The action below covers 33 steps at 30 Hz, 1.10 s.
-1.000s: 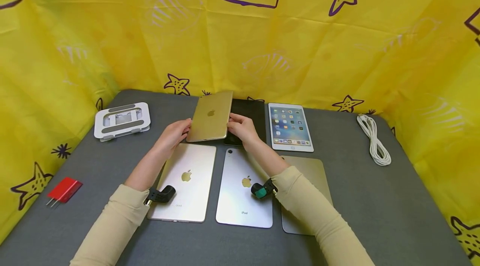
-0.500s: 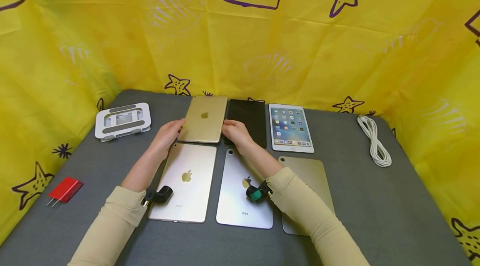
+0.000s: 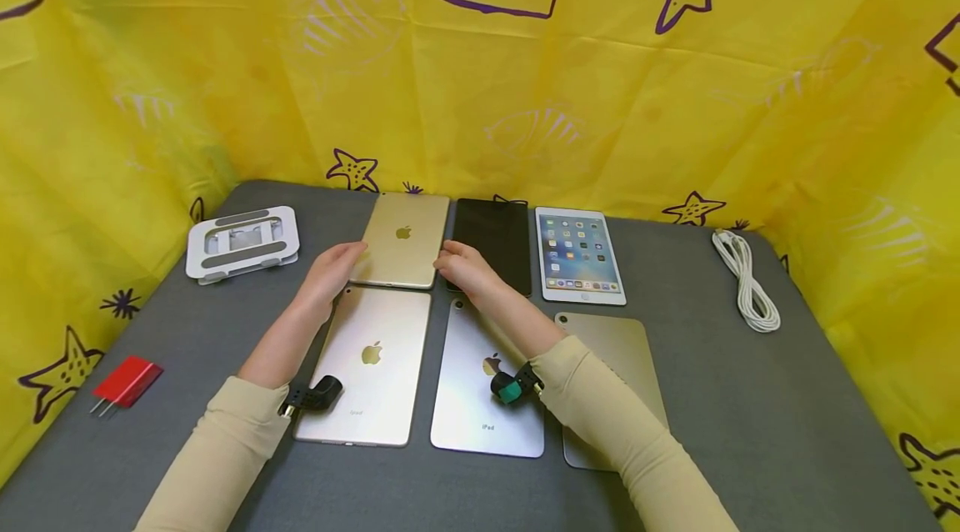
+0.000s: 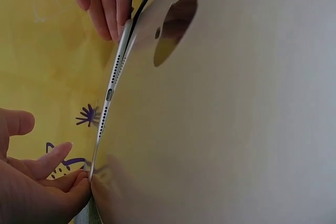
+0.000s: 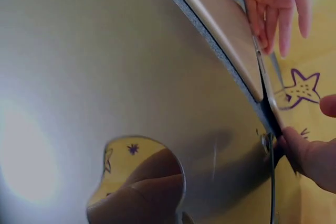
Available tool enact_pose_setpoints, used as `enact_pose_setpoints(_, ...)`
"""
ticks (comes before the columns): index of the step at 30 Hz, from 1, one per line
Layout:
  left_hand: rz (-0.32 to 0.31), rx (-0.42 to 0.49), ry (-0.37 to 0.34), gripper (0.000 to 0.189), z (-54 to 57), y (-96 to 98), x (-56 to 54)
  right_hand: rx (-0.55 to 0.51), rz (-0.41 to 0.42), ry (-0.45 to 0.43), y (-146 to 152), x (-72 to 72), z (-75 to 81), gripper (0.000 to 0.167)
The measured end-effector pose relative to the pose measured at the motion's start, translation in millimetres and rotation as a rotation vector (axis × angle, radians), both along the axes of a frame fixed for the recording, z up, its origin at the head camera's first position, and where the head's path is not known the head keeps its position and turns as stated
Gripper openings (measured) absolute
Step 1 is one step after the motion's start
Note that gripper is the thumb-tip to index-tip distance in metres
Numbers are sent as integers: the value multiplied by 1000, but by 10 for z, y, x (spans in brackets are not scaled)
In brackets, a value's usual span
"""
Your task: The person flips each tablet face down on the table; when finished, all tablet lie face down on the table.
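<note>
A gold tablet [image 3: 403,240] lies face down at the back of the grey table, its apple logo showing. My left hand [image 3: 331,272] rests at its left edge, fingertips touching the side and thumb raised apart, as the left wrist view shows. At the opposite edge is my right hand [image 3: 467,268], fingers against the side; its thumb stands off in the right wrist view. Directly in front lies a pale gold tablet [image 3: 372,365]. A silver iPad [image 3: 480,411] lies beside that one, partly under my right forearm. The black-screened tablet [image 3: 495,233] sits just right of the gold one.
Right of the black tablet lies a white tablet [image 3: 581,253] with a lit screen. Another gold tablet [image 3: 611,340] is partly covered by my right sleeve. A white folding stand [image 3: 242,244], a red charger plug [image 3: 127,380] and a coiled white cable [image 3: 747,282] lie farther out.
The gold tablet, held tilted above the table a second ago, came down flat at the back left and slid slightly left. My hands loosened from gripping its edges to touching its sides.
</note>
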<state>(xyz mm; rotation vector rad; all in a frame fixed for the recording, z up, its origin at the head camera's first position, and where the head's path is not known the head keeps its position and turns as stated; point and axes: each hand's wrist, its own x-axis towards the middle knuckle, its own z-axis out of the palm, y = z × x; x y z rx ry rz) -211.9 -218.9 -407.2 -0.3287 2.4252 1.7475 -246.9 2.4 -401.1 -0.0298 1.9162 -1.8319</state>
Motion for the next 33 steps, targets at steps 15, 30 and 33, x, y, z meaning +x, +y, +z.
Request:
enact_pose_setpoints(15,39,-111,186,38,104,280,67,-79,-61,79,239,16,121,51)
enact_pose_setpoints(30,-112,366,0,47,90,931,168,58,-268,146,978,120,121,46)
enact_pose_setpoints(33,-136,379,-37,51,68,1014,180,107,-238,119,1055,190,98,50)
